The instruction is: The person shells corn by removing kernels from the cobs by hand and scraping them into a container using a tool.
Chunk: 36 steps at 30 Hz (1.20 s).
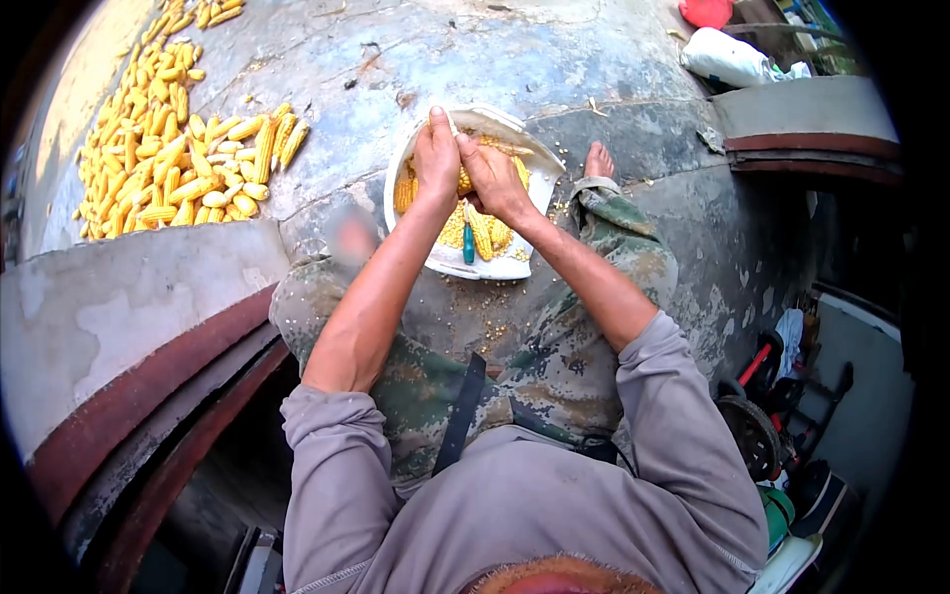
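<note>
My left hand (435,153) and my right hand (497,181) come together over a white basin (534,259), both with fingers closed. Between them shows part of a yellow corn cob (463,181); the hands hide most of it. Loose kernels (451,234) and several more cobs (481,236) lie in the basin below. A tool with a green handle (468,244) rests there too, its handle toward me; its tip is hard to make out. The basin sits on the ground between my legs, its rim uneven on the right.
A large heap of corn cobs (163,158) covers the ground at left. Loose kernels are scattered around the basin. A bare foot (599,160) is just right of it. A white sack (727,57) lies at the upper right, and wheeled equipment (754,436) stands at lower right.
</note>
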Tool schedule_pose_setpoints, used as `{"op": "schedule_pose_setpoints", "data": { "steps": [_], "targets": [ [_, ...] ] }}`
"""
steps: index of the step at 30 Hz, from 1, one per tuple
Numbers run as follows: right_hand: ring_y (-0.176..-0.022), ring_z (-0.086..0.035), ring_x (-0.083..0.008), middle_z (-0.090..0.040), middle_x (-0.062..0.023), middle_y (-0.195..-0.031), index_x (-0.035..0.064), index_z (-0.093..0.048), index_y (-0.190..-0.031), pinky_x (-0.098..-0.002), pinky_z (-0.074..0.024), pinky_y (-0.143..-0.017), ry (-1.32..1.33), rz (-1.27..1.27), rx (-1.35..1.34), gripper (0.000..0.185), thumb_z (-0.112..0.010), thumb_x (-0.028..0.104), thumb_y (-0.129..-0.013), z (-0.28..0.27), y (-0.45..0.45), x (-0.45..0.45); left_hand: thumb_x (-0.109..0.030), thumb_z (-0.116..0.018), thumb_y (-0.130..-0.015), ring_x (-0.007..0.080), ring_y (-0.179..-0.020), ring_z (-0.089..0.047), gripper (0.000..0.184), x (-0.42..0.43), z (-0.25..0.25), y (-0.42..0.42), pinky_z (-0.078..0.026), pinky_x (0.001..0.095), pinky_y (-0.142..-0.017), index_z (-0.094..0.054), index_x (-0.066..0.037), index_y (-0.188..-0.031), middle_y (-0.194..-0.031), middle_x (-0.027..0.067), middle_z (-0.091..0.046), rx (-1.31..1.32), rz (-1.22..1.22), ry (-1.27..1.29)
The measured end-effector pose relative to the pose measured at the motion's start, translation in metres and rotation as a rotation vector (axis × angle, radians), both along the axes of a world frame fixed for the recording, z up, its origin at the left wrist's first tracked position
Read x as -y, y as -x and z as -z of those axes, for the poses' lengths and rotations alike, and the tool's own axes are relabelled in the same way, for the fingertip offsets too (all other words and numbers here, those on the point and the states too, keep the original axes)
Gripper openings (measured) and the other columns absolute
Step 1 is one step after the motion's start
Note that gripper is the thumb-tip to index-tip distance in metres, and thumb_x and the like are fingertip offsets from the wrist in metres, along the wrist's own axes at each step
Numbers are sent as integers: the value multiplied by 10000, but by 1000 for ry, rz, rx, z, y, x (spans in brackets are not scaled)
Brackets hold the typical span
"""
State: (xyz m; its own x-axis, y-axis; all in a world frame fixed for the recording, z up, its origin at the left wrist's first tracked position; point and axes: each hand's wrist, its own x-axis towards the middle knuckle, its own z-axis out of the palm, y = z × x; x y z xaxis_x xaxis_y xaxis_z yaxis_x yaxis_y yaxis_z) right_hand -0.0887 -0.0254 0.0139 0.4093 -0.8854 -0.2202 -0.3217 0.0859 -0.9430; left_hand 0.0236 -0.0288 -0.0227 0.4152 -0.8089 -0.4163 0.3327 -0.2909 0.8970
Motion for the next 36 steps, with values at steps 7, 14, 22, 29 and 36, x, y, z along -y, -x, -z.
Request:
{"op": "schedule_pose_setpoints", "data": {
  "steps": [7, 14, 22, 29, 36],
  "targets": [
    [-399, -488, -107, -548, -45, -560, -7, -623, -956, -254, -362, -366, -176, -9, 37, 654, -385, 598, -1025, 18, 9, 4, -511, -333, -1066, 221, -944, -633, 642, -5, 3, -2, -527, 374, -836, -596, 66, -1159, -1041, 159, -664, 18, 63, -17],
    [-443, -601, -180, -571, -88, -543, -46, -619, -777, -299, -473, -397, -239, 25, 103, 768, -364, 640, -1009, -1, 11, 10, -550, -386, -1033, 291, -1024, -612, 694, -5, -6, 5, -472, 413, -906, -606, 95, -1165, -1093, 226, -650, 71, 29, -59],
    [-496, -651, -242, -598, -134, -592, -55, -598, -729, -359, -515, -450, -125, 34, -43, 757, -372, 608, -1019, 8, 9, 7, -543, -402, -1032, 298, -1052, -598, 677, -2, 15, 6, -463, 426, -918, -599, 90, -1170, -1140, 232, -634, 79, 58, 15],
    [-567, -650, -233, -590, -106, -586, -30, -619, -760, -371, -457, -409, 217, 85, -54, 593, -432, 456, -1044, 36, 16, 17, -529, -440, -1029, 253, -1001, -605, 645, -2, 8, 0, -485, 385, -875, -573, 80, -1196, -1113, 190, -635, -189, 77, 51],
    [-987, -630, -224, -583, -186, -1204, -67, -578, -1293, -335, -659, -651, -160, -59, 152, 491, -473, 345, -1048, 7, 20, 20, -534, -587, -961, 235, -1002, -602, 688, -5, -12, -8, -488, 364, -879, -527, 82, -1260, -1099, 183, -629, 148, -112, -43]
  ]
}}
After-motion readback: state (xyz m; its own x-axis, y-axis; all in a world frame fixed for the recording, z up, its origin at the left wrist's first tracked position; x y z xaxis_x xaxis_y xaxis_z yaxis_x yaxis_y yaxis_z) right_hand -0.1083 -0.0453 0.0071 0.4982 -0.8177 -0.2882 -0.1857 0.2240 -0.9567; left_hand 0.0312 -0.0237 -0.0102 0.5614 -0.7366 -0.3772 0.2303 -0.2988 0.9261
